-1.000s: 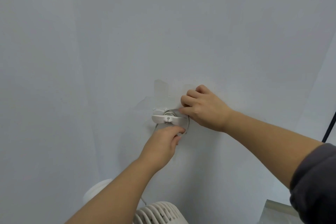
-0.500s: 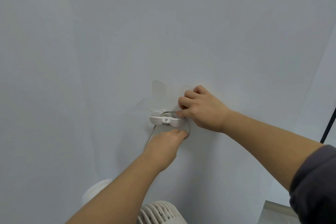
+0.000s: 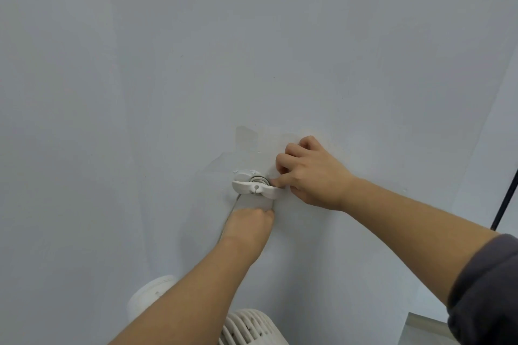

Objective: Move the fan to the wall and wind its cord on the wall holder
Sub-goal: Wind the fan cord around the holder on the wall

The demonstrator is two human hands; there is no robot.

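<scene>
Left hand (image 3: 249,223) has dropped just below the wall holder (image 3: 256,187), fingers curled, apparently round the cord (image 3: 233,204), right hand (image 3: 311,176) pinching the holder's right end, fan (image 3: 249,328) low against the wall (image 3: 252,50), left hand nearer for the next wrap upward.

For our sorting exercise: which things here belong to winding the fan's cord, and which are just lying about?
Job: fan, cord, wall holder, left hand, right hand.
Lying about: black rod at right edge, grey ledge at bottom right.
</scene>
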